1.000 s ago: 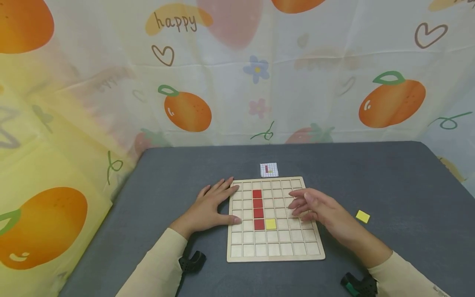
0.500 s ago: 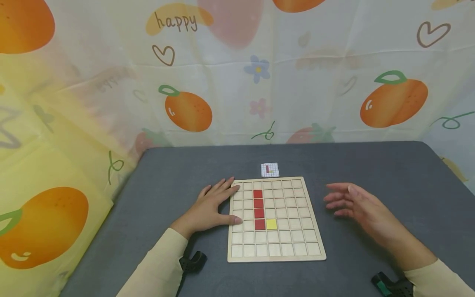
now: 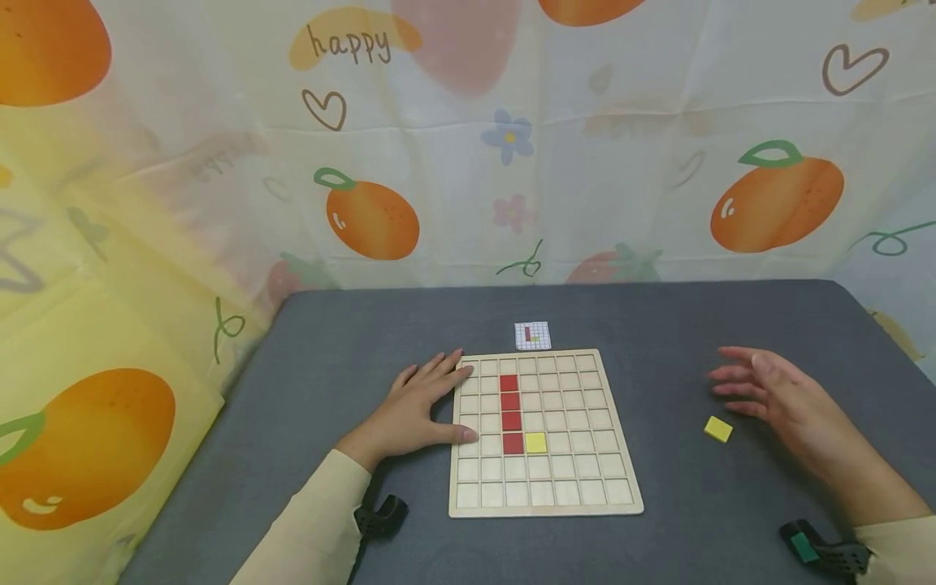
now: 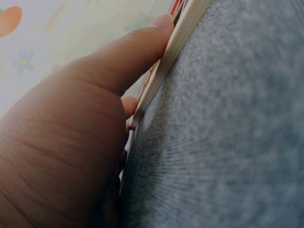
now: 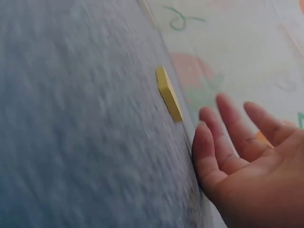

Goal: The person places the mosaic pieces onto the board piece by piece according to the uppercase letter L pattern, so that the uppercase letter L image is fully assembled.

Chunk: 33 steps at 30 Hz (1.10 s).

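My left hand (image 3: 409, 410) rests on the left edge of a wooden grid board (image 3: 548, 491), thumb and fingers spread over its rim. In the left wrist view the thumb lies on the board's edge (image 4: 178, 45). Several red square tiles (image 3: 509, 401) form a column in the board, and a yellow tile (image 3: 536, 443) sits right of the lowest one. On the table to the right lies a loose yellow tile (image 3: 718, 429). Just beyond it my right hand (image 3: 793, 406) hovers with relaxed, slightly bent fingers, holding nothing. The right wrist view shows that tile (image 5: 168, 95) ahead of the fingers.
A small printed card (image 3: 532, 335) with a coloured grid pattern lies behind the board's far edge. The dark grey table (image 3: 351, 325) ends at a fruit-printed cloth (image 3: 453, 187) at the back and left. Black wrist straps (image 3: 826, 552) sit by both cuffs.
My right hand has moved right, from above the board's right side to beside the loose yellow tile, passing over that tile. The left hand and board stay put.
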Tool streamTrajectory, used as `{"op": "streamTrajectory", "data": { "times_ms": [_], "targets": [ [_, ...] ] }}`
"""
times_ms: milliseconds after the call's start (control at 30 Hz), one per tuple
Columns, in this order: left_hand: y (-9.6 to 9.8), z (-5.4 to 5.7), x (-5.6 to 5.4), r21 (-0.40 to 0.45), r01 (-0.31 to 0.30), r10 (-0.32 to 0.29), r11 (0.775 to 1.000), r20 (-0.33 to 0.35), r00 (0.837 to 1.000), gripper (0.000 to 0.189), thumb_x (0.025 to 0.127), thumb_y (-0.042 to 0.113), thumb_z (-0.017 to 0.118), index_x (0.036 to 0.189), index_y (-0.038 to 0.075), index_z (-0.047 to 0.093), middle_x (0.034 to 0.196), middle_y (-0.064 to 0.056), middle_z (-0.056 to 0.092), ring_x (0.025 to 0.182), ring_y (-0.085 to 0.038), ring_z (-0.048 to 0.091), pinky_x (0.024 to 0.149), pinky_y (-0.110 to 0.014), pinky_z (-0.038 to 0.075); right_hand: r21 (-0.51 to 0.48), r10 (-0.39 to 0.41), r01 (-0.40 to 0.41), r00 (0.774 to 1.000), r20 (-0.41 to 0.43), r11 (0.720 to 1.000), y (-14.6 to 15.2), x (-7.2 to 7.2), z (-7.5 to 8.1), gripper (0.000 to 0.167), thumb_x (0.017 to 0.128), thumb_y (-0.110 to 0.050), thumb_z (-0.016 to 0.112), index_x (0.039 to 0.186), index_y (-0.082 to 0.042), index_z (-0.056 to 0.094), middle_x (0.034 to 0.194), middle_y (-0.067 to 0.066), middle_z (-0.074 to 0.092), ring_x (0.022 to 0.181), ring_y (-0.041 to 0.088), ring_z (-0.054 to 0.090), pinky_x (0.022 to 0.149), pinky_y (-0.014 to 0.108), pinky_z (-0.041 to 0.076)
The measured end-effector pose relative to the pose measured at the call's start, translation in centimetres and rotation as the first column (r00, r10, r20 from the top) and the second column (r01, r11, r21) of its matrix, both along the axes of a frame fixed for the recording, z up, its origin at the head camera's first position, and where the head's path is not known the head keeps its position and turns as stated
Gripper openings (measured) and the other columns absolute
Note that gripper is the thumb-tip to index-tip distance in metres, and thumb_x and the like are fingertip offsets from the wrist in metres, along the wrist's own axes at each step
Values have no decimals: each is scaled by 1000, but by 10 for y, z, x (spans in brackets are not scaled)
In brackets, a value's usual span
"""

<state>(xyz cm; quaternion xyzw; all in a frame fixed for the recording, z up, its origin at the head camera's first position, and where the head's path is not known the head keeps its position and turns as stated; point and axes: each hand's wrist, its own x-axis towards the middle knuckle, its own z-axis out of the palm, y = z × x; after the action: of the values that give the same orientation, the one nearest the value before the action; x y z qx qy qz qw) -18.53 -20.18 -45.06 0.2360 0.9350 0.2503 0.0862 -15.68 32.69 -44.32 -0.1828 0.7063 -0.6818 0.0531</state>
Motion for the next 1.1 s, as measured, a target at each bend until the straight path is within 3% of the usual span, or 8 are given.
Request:
{"op": "streamTrajectory", "data": {
  "times_ms": [133,300,433,567,767,867,967,1100],
  "targets": [
    [0,0,0,1,4,-4,1000,-2,1000,107,86,74,79,172,25,38,180,7,16,166,-22,7,127,-63,0,180,-70,73,997,-23,981,8,-1,-5,39,121,-10,37,152,-20,57,128,1,71,112,10,69,89,21,55],
    [-1,1,0,-1,1,-1,1000,0,1000,107,86,74,79,172,24,38,180,7,15,166,-22,6,127,-63,0,510,-75,104,994,-78,854,8,0,-5,50,112,-11,64,158,1,48,140,12,62,113,-3,60,84,19,53],
    [0,1,0,-4,-5,5,1000,3,1000,108,86,74,79,172,24,38,180,8,16,166,-22,6,127,-63,0,629,-24,77,995,-93,773,6,0,-3,62,102,-15,82,154,2,54,145,19,55,115,-6,52,85,21,53],
    [0,0,0,-5,-5,5,1000,1,1000,107,86,74,79,172,24,39,180,8,16,166,-22,6,127,-63,0,681,17,92,988,-152,726,5,2,-4,62,94,-16,90,147,-2,62,139,14,54,115,-7,49,85,19,51],
    [0,-1,0,-8,-3,3,1000,-3,1000,107,86,73,80,172,24,39,180,7,16,166,-23,7,127,-63,1,690,34,137,973,-229,710,1,4,-5,28,88,-15,94,111,-19,77,136,10,54,115,-7,43,83,19,48],
    [0,0,0,-9,-3,3,1000,-4,1000,107,87,73,79,172,24,39,180,7,16,166,-23,7,127,-63,1,691,45,155,964,-263,706,-1,6,-5,27,87,-13,94,95,-29,74,133,9,54,114,-7,43,82,19,46],
    [-1,-1,0,-9,-1,1,1000,-6,1000,107,87,74,79,172,24,39,180,8,16,166,-23,7,127,-63,1,672,34,166,961,-274,722,-6,8,-4,28,87,-10,94,93,-28,74,124,6,59,108,-1,50,81,20,46],
    [-1,-1,0,-4,2,-2,1000,-9,1000,106,87,74,79,172,24,39,180,7,16,166,-23,8,126,-64,1,662,-8,132,982,-187,738,-14,10,0,14,96,-12,87,100,-19,75,105,-2,66,90,8,59,73,25,50]
  ]
}}
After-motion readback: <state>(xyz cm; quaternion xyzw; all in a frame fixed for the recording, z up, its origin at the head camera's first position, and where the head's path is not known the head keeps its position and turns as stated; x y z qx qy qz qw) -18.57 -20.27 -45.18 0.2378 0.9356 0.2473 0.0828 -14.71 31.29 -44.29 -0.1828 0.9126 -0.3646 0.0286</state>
